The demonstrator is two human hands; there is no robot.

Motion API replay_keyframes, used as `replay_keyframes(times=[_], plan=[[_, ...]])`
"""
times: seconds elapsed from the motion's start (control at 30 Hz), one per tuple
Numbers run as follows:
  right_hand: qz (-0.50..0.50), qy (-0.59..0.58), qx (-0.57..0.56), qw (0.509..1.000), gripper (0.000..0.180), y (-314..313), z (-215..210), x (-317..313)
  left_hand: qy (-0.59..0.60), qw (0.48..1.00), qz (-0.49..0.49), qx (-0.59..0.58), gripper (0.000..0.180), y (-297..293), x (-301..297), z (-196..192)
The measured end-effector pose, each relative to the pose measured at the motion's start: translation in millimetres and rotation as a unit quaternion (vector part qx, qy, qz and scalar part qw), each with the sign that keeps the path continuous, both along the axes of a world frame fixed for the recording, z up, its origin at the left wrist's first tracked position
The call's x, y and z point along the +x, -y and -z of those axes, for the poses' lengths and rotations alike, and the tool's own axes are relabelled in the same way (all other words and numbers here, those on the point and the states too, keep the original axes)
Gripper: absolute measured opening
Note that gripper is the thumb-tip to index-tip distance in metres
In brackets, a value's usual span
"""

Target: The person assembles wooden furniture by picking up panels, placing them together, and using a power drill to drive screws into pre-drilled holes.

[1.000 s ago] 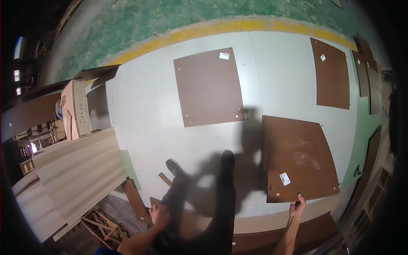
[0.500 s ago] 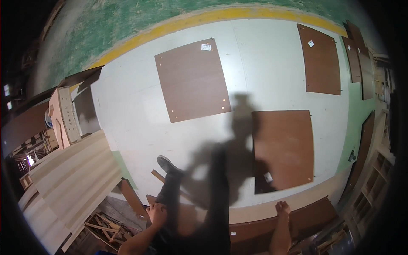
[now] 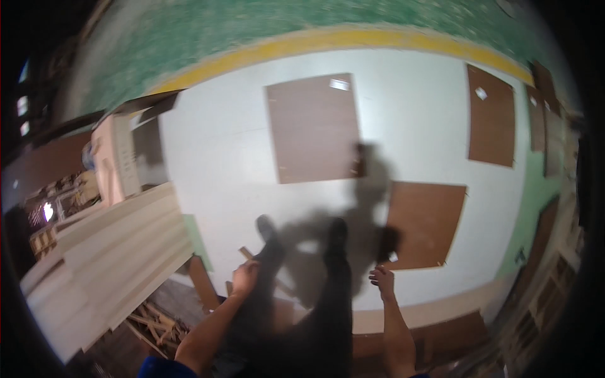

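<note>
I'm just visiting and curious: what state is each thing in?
Left hand: curled, blurred; grip unclear.
Right hand: partly curled, nothing visibly held.
Brown panel beside right hand: lying flat, partly shadowed.
Upper-middle brown panel: flat, white label up.
Upper-right brown panel: flat, white label up.
Pale boards: overlapping.

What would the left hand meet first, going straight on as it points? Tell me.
The left hand would probably meet the left leg first; depth is unclear, so it might pass above it.
</note>
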State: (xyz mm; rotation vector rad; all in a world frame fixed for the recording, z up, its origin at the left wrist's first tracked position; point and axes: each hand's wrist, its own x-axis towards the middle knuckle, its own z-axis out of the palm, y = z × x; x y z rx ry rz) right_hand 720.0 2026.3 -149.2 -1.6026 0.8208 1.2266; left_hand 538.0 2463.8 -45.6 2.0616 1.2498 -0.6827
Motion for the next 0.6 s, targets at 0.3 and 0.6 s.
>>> replay_keyframes(times=[0.3,0.6], plan=[[-0.108,0.066,0.057,0.99,0.028,-152,-76,5,-0.013,0.99,-0.137,0.02,0.019,-120,-52,-73],[-0.259,0.028,-0.091,0.961,0.016,-297,-177,110,0.036,0.951,-0.307,0.002,0.022,-216,-125,-97]])
